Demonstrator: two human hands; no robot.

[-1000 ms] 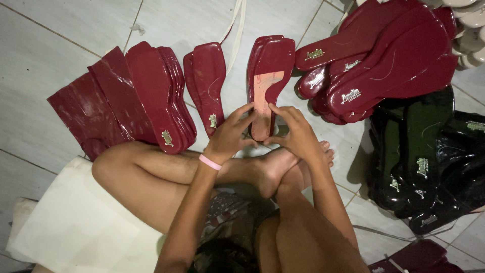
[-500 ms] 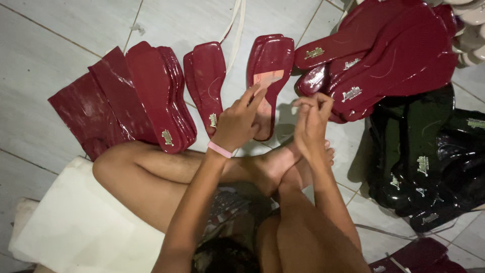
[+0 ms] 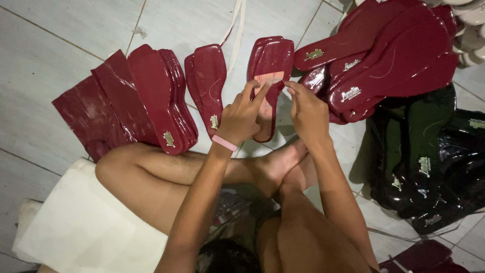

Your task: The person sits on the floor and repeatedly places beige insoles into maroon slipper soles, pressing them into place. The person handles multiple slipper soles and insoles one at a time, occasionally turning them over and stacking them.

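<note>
Two bare hands were positioned at frame centre over a glossy dark-red sandal insole (image 3: 273, 60) laid on the grey tiled floor (image 3: 60, 45). A pale pink strip (image 3: 269, 78) across that insole was pinched by the left hand (image 3: 241, 117). The right hand (image 3: 308, 112) was held just beside it, fingertips narrowly pinched; whether anything was held could not be told. A stack of dark-red insoles (image 3: 164, 96) was located left of centre.

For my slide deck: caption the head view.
Both hands, left hand and right hand, work at a dark red shoe sole.
</note>
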